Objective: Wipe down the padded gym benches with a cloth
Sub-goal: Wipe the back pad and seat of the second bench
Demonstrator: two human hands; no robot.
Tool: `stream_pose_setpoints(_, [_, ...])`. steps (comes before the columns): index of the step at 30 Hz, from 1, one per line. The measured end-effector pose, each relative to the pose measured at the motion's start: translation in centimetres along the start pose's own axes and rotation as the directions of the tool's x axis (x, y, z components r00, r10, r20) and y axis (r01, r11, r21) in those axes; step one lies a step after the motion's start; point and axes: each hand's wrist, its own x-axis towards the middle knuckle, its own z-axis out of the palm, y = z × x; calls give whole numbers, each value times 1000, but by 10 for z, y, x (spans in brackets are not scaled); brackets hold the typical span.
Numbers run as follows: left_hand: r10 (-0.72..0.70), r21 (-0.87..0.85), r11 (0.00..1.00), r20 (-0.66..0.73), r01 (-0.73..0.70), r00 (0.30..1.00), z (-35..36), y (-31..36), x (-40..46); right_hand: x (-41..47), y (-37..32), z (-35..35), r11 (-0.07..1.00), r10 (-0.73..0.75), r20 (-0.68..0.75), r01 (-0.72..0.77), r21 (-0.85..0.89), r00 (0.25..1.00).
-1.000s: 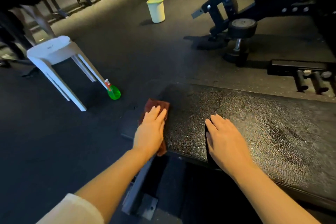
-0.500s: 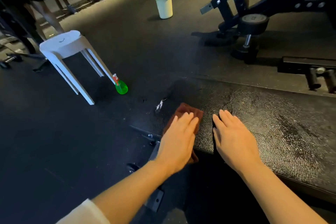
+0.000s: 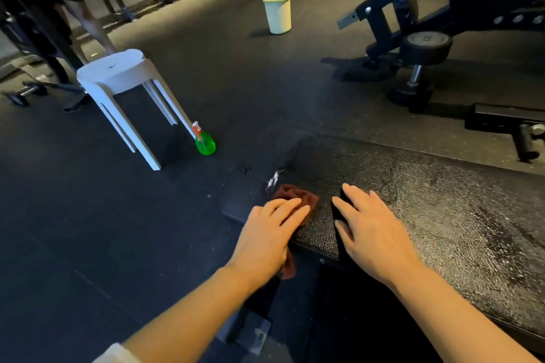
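At about nine o'clock a white stool [image 3: 115,74] stands on the dark floor [image 3: 73,215], and a green spray bottle [image 3: 205,141] sits on the floor touching or just beside its nearest leg, probably parked there to be within reach between benches. Toward twelve o'clock, well apart, is a pale bin [image 3: 277,13].

Near the centre, the left hand [image 3: 269,240] lies flat with straight fingers pressing a brown cloth [image 3: 298,196] onto the left end of the padded bench [image 3: 457,230]. The cloth's far edge shows past the fingertips and a corner hangs off the near edge under the palm. The flat palm suits spreading pressure for a wipe rather than gripping.

Just to its right, at about one o'clock from it, the right hand [image 3: 374,234] rests open on the pad, fingers spread, with something dark under the fingers that I cannot identify. It seems to brace the body.

The pad glistens as if wet across its right part, so most wiping likely remains. At two o'clock stands another gym machine [image 3: 427,47].
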Motion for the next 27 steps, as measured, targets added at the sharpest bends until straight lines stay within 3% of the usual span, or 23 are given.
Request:
stream_pose_setpoints(5, [-263,-53,965,-138,258,955,1,-29,-25,25,-12,-1,995,-99,135,98,11,986])
stream_pose_setpoints(9, [-79,-89,994,-124,68,989,6,-8,-31,35,-20,9,991,-129,200,135,-15,971])
stream_pose_setpoints(11, [-60,-72,996,-103,53,993,4,-19,-29,32,-18,9,992,-113,219,121,-22,969])
stream_pose_setpoints(15, [-312,-176,937,-36,302,949,4,-14,-8,31,-18,7,993,-118,236,116,24,965])
stream_pose_setpoints(18, [-403,-215,888,55,405,913,5,-2,9,33,-18,6,993,-121,237,117,30,964])
stream_pose_setpoints(24, [-275,-371,886,61,278,959,-1,21,-7,28,-21,7,993,-120,203,121,5,972])
stream_pose_setpoints(27, [-255,-294,919,71,265,964,1,-1,6,30,-17,14,995,-101,159,101,7,982])
